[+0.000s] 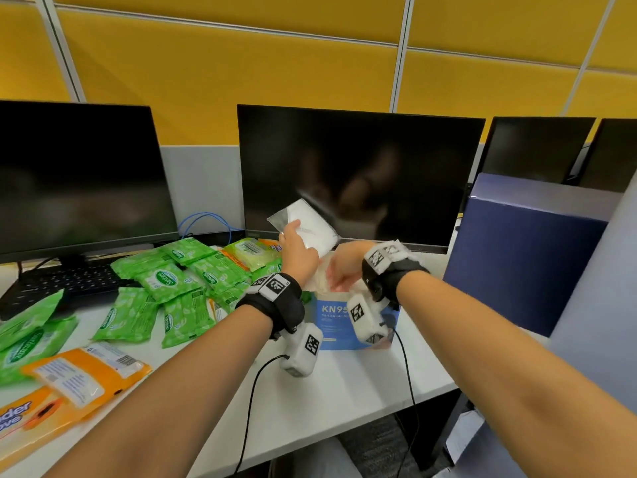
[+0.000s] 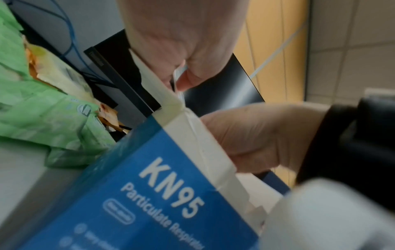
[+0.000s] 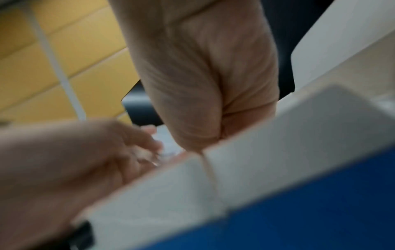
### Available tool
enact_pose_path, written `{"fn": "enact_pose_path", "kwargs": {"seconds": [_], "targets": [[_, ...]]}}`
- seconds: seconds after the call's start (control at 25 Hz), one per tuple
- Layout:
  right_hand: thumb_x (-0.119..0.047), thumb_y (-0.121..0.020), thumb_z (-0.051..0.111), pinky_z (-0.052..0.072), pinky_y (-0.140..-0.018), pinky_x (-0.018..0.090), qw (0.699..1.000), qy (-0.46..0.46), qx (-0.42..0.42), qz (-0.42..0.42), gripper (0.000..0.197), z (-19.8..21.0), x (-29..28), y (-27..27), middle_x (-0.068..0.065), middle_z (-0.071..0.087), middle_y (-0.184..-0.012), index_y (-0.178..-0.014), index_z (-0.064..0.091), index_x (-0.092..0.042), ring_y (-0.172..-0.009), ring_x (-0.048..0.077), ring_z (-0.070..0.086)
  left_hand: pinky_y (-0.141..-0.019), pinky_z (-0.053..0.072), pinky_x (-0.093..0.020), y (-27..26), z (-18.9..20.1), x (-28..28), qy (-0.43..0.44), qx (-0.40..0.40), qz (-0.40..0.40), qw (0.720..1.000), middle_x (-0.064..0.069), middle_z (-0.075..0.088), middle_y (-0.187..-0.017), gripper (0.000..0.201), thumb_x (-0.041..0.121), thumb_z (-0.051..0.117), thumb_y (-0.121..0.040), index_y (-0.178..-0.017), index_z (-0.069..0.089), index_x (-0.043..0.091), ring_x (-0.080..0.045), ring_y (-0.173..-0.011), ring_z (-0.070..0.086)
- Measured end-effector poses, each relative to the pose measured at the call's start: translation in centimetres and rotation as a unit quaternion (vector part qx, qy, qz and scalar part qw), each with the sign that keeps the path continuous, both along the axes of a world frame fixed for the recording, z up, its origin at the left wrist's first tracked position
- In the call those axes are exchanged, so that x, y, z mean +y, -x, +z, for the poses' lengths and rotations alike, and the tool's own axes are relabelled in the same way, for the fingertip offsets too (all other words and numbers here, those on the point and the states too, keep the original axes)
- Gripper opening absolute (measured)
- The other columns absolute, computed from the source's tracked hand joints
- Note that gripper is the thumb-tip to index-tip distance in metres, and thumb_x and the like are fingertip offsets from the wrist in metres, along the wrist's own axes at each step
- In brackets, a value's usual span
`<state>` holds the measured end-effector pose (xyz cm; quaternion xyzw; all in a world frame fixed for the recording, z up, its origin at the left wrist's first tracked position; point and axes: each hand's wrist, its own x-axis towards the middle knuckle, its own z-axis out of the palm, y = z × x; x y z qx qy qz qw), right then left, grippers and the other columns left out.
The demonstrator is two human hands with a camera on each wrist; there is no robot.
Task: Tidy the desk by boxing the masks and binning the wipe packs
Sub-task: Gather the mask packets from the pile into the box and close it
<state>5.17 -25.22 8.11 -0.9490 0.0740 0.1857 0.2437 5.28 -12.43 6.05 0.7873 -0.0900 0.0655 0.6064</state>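
Your left hand (image 1: 297,248) pinches a bagged white mask (image 1: 305,226) between thumb and fingers, holding it tilted just above the open blue KN95 box (image 1: 336,322). Your right hand (image 1: 344,267) reaches into the box mouth, fingers curled down among the masks there; what they grip is hidden. Green wipe packs (image 1: 162,281) lie on the bench (image 1: 344,384) left of the box.

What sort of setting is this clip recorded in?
Most likely an open-plan office workstation: dark monitors stand in a row on a white desk, a keyboard beside them, yellow partition panels behind.
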Motion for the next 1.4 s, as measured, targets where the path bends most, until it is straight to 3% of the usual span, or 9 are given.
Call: {"fn": "enact_pose_path", "kwargs": {"seconds": [0.12,0.2,0.32,0.36,0.56,0.84,1.0,1.16,1.4], "targets": [[-0.019,-0.080,0.069,0.054,-0.076,0.030,0.999,0.032,-0.034,0.006,0.010,-1.3,-0.7,0.0,0.003,0.069,-0.087,-0.089,0.072,-0.018,-0.080,0.020,0.065,-0.092,0.043,-0.032,-0.5,0.0,0.5,0.106,0.025,-0.009,0.994,-0.021,0.040,-0.136,0.059,-0.016,0.036,-0.083,-0.136,0.035,0.010,-0.033,-0.118,0.048],[-0.018,-0.089,0.062,0.055,-0.074,0.028,0.976,-0.177,-0.098,-0.076,0.032,0.1,-1.7,0.2,0.009,0.066,-0.086,-0.118,0.065,-0.005,-0.081,0.023,0.064,-0.088,0.048,-0.040,-0.7,0.4,1.1,0.149,0.045,-0.010,0.988,-0.017,0.046,-0.128,0.058,-0.014,0.031,-0.082,-0.131,0.038,0.015,-0.033,-0.110,0.052],[-0.043,-0.099,0.041,0.057,-0.069,0.031,0.810,-0.509,-0.184,-0.227,0.050,2.5,-3.8,1.4,0.013,0.066,-0.084,-0.127,0.057,-0.005,-0.077,0.027,0.067,-0.083,0.049,-0.038,-1.0,0.9,1.1,0.130,0.040,-0.031,0.990,-0.008,0.044,-0.116,0.056,-0.016,0.031,-0.084,-0.132,0.035,0.012,-0.028,-0.104,0.051],[-0.052,-0.098,0.037,0.058,-0.077,0.037,0.804,-0.524,-0.183,-0.212,0.054,3.0,-4.1,1.8,0.014,0.070,-0.093,-0.120,0.060,-0.008,-0.086,0.028,0.069,-0.079,0.049,-0.034,-1.0,1.1,0.8,0.112,0.034,-0.039,0.992,-0.009,0.044,-0.114,0.054,-0.015,0.032,-0.085,-0.133,0.035,0.011,-0.025,-0.101,0.051],[-0.021,-0.092,0.061,0.060,-0.070,0.031,0.929,-0.276,-0.227,-0.100,0.036,3.7,-5.0,3.1,0.009,0.065,-0.116,-0.125,0.054,-0.011,-0.095,0.020,0.067,-0.078,0.047,-0.031,-0.4,1.7,-0.6,-0.035,0.010,-0.031,0.999,-0.007,0.053,-0.102,0.049,-0.002,0.046,-0.089,-0.135,0.032,0.011,-0.020,-0.088,0.055],[-0.014,-0.091,0.060,0.057,-0.049,0.024,0.949,-0.155,-0.244,-0.126,0.046,5.2,-4.9,4.7,0.013,0.055,-0.123,-0.132,0.041,-0.008,-0.086,0.022,0.064,-0.102,0.041,-0.039,-1.7,0.6,0.3,-0.313,-0.012,-0.076,0.947,-0.015,0.047,-0.134,0.048,0.011,0.058,-0.084,-0.131,0.048,0.015,-0.032,-0.123,0.045],[-0.012,-0.092,0.057,0.050,-0.038,0.019,0.974,-0.062,-0.202,-0.086,0.042,5.4,-2.3,5.4,0.012,0.054,-0.119,-0.131,0.040,-0.011,-0.074,0.019,0.061,-0.109,0.031,-0.040,-1.6,-0.4,0.3,-0.369,0.006,-0.090,0.925,-0.018,0.040,-0.136,0.049,0.013,0.056,-0.087,-0.134,0.044,0.017,-0.034,-0.130,0.034],[-0.010,-0.094,0.054,0.051,-0.042,0.021,0.980,0.006,-0.184,-0.077,0.042,5.6,-0.3,5.2,0.015,0.055,-0.122,-0.133,0.039,-0.010,-0.068,0.021,0.061,-0.110,0.032,-0.042,-1.7,-1.3,0.3,-0.394,0.019,-0.083,0.915,-0.017,0.033,-0.142,0.045,0.021,0.055,-0.090,-0.134,0.043,0.017,-0.034,-0.133,0.033],[-0.009,-0.095,0.050,0.060,-0.081,0.039,0.994,0.016,-0.088,-0.057,0.020,4.5,2.1,4.6,0.017,0.069,-0.104,-0.111,0.059,0.000,-0.083,0.027,0.073,-0.102,0.035,-0.044,-1.0,-1.9,-0.4,-0.363,0.026,-0.057,0.930,-0.016,0.030,-0.141,0.040,0.018,0.043,-0.094,-0.134,0.040,0.015,-0.037,-0.127,0.036]]}}
